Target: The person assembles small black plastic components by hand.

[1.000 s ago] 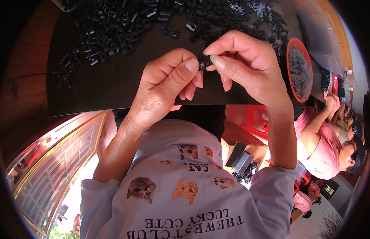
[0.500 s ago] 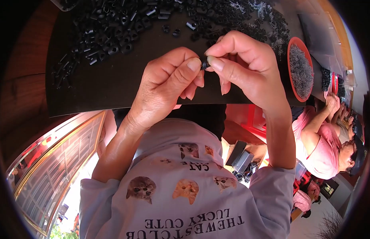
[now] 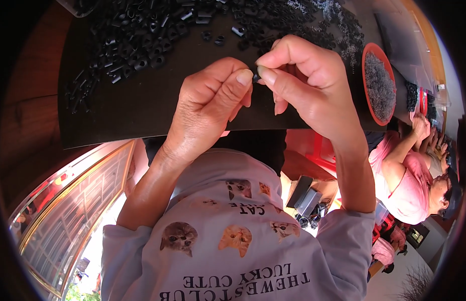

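Between my two hands, above the front part of the dark table, is a small black plastic piece [image 3: 255,78]. My left hand [image 3: 213,95] pinches it between thumb and forefinger. The thumb and forefinger of my right hand [image 3: 306,80] close on its other side, so most of the piece is hidden. Beyond my hands lie many loose black tube-shaped parts [image 3: 142,37], heaped at the far left and middle. Two short black parts [image 3: 213,38] lie apart from the heap. Small metal springs [image 3: 326,12] are scattered at the far right.
An orange-red bowl [image 3: 366,95] full of small metal springs stands at the table's right edge. Thin black rods [image 3: 77,93] lie at the left. Other people [image 3: 406,175] sit working to the right. The table's front edge [image 3: 157,135] runs just below my hands.
Both hands have risen very slightly in the picture. The black piece stays pinched between them, and less of it shows now. My fingers have shifted only a little.
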A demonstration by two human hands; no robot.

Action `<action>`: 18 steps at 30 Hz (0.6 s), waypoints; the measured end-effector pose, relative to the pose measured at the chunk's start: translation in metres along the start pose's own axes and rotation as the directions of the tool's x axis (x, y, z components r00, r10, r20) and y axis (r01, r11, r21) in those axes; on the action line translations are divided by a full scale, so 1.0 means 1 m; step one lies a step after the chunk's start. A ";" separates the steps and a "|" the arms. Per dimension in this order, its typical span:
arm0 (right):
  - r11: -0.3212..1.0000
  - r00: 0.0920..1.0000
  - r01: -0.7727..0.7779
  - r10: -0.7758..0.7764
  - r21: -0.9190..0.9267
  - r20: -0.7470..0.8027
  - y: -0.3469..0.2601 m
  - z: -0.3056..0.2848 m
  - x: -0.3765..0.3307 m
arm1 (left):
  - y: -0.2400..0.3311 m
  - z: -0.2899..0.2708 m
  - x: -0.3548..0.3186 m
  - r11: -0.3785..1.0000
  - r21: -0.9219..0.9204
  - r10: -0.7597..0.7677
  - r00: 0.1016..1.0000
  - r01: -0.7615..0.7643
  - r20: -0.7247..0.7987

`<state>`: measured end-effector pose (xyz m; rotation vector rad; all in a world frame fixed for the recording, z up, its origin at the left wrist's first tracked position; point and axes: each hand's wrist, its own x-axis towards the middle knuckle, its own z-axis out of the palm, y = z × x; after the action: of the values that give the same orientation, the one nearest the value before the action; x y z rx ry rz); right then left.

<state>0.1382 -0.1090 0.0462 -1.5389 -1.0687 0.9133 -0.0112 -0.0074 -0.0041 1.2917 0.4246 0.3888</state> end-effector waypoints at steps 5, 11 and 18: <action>1.000 0.999 0.007 -0.006 0.011 -0.041 0.002 0.003 0.004 | 0.001 0.002 0.001 0.999 0.039 0.002 1.000 -0.001 -0.017; 0.999 0.997 0.029 -0.028 0.016 -0.069 0.006 0.004 0.004 | -0.003 0.003 0.002 0.998 0.000 0.070 0.997 -0.070 -0.034; 0.999 0.999 -0.037 0.036 -0.025 -0.030 0.005 -0.001 0.009 | -0.005 0.002 0.002 0.995 -0.053 0.080 0.996 -0.083 -0.048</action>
<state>0.1423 -0.1014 0.0414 -1.5929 -1.0377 0.9017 -0.0078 -0.0092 -0.0086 1.2509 0.3979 0.4963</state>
